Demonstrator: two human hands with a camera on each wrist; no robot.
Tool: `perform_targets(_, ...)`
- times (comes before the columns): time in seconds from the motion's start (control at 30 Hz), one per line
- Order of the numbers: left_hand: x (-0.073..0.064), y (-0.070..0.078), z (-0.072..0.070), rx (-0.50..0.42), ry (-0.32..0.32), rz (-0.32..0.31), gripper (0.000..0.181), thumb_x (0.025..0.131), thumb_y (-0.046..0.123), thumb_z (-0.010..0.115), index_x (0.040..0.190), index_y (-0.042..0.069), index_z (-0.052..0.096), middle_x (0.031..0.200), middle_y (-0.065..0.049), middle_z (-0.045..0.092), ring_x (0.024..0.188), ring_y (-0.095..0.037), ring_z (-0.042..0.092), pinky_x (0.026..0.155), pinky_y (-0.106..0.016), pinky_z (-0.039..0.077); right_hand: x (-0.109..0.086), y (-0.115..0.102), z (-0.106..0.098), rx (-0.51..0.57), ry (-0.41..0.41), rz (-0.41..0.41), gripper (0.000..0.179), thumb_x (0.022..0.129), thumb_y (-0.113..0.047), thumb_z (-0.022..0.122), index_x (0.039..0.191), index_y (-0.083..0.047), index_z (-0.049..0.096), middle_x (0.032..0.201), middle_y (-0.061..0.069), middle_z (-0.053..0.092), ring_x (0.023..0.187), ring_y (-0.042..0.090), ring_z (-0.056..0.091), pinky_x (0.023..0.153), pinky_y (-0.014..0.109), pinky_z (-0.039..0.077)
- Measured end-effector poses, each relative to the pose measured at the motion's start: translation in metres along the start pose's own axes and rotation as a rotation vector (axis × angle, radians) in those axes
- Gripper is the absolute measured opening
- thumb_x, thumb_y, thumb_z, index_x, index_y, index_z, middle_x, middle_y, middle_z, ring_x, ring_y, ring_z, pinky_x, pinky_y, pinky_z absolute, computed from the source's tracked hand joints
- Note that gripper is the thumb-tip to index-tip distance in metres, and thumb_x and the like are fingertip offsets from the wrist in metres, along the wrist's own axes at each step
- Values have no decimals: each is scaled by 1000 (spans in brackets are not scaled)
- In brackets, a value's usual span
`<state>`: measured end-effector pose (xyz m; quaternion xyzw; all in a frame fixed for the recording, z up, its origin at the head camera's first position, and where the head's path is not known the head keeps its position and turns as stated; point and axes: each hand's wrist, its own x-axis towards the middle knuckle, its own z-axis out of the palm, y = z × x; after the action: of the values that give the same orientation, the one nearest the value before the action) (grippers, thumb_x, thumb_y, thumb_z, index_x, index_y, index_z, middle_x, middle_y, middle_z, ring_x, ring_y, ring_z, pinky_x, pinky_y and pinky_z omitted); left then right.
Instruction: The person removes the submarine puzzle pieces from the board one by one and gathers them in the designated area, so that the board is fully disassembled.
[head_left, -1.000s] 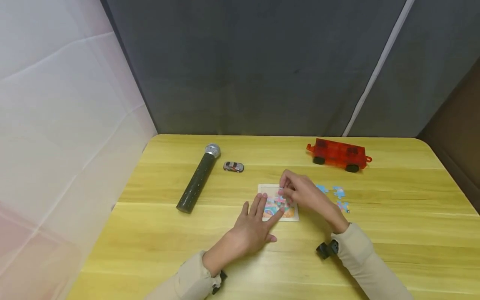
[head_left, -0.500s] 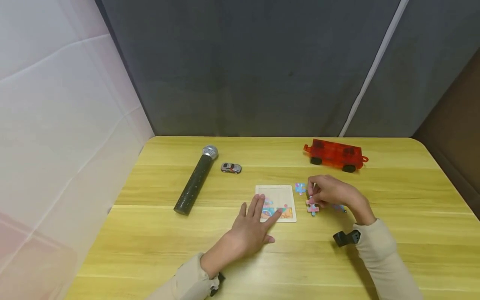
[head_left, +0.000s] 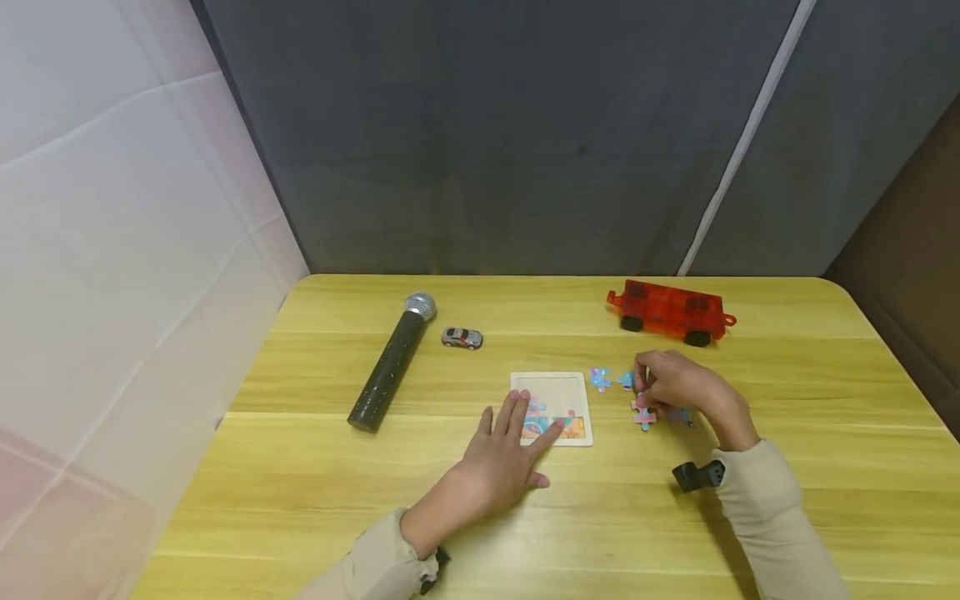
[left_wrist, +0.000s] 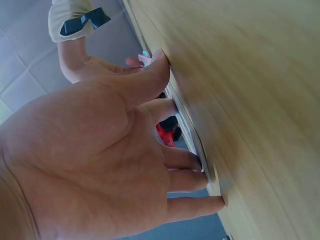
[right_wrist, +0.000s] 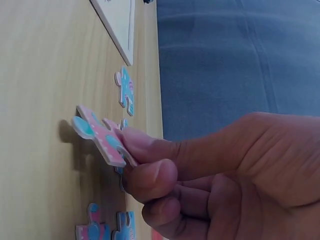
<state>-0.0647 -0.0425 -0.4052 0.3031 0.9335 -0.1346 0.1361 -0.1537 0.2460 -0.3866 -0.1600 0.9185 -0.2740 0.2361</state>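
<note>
A square puzzle tray (head_left: 555, 390) lies on the table with puzzle pieces (head_left: 573, 428) fitted along its near side. Spread over the tray's left and near edges, my left hand (head_left: 495, 467) rests with its fingers extended; part of the picture is hidden under it. To the right of the tray, thumb and forefinger of my right hand (head_left: 690, 396) pinch a pink-and-blue puzzle piece (head_left: 643, 417). In the right wrist view this puzzle piece (right_wrist: 102, 135) is tilted above the tabletop. Loose blue pieces (head_left: 600, 379) lie around that hand, some partly covered by it.
A dark microphone (head_left: 392, 367) with a silver head lies at the left. Beside its head stands a small toy car (head_left: 462, 337). A red translucent toy wagon (head_left: 671, 310) stands behind the right hand. A dark partition (head_left: 487, 150) rises behind the table.
The right hand has moved from above the tray to the right, carrying the pink puzzle piece with it. The left hand has stayed on the tray.
</note>
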Motion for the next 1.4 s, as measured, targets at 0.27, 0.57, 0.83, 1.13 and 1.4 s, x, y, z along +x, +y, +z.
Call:
perform_targets(0.27,0,0,1,-8,-10,-1,74,112,62,45,177,39,17,181,-25,19,169,-39,21,131,-53,37,2,-1,5,-6,36,50,20,99,3,75,91,-4,59,65,5,62,56,15,59,62,31,48)
perform_targets(0.57,0,0,0,-23,-13,-2,75,112,62,45,177,39,17,181,-25,19,170,-39,20,132,-54,36,0,-8,11,-14,60,73,18,100,12,63,90,-2,57,79,10,66,59,18,59,63,32,48)
perform_targets(0.83,0,0,-2,-34,-15,-1,75,112,61,46,177,39,17,181,-25,18,170,-39,19,132,-54,35,0,-9,14,24,67,113,18,100,14,55,91,-2,56,78,9,65,58,19,57,53,30,43)
perform_targets(1.13,-1,-1,-1,-45,-6,1,75,112,61,47,177,39,18,181,-26,18,169,-40,20,132,-55,35,0,-15,15,-79,104,131,18,101,15,56,90,1,62,81,11,66,63,20,63,62,31,47)
perform_targets(1.4,0,-1,1,-44,-6,4,75,111,61,47,177,39,18,181,-25,18,170,-40,19,132,-55,36,2,-19,17,-131,131,167,27,101,13,59,79,-1,63,70,9,67,58,18,62,56,28,46)
